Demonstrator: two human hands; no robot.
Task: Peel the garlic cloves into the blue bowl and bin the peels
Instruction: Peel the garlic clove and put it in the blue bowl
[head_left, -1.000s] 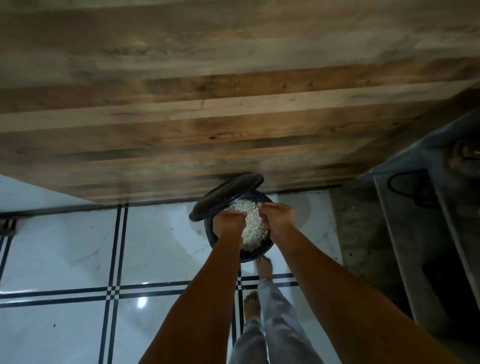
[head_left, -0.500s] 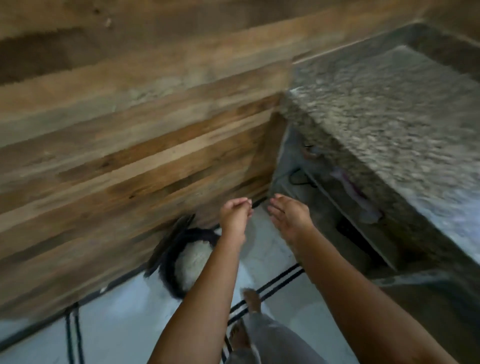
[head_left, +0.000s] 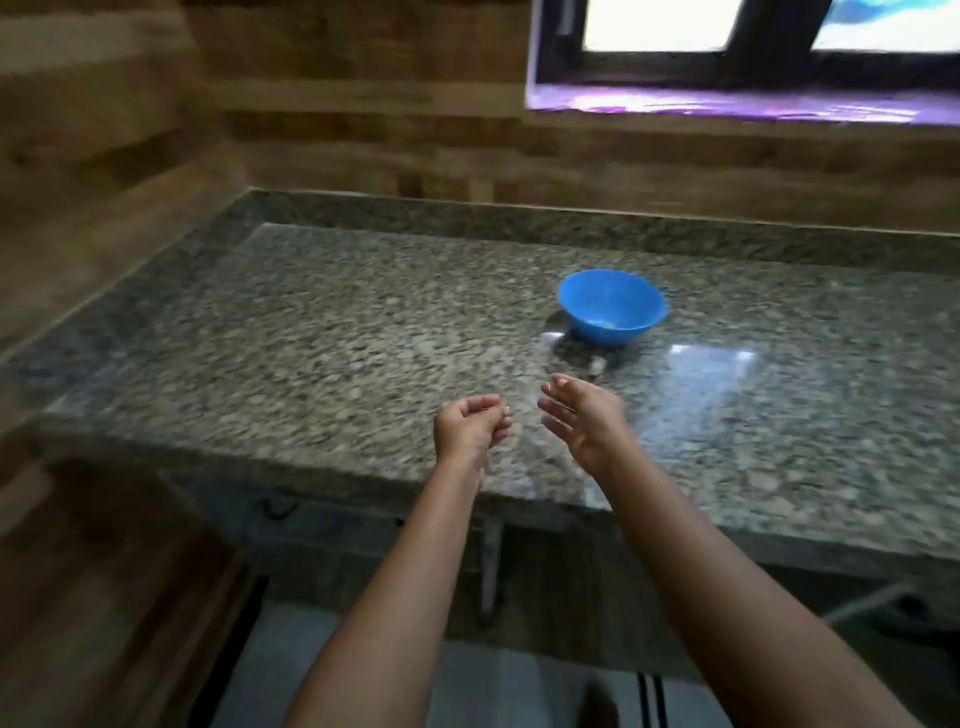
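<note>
contents of blue bowl (head_left: 587, 299) too blurred to tell, window (head_left: 660, 26) cut off by top edge

No readable text, label, brand, number or sign on anything in view.

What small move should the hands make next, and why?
Probably reach the right hand forward to the small pale piece lying on the counter just before the blue bowl; it may be an unpeeled clove, though blurred. Neither it nor the left hand seems to hold anything.
</note>
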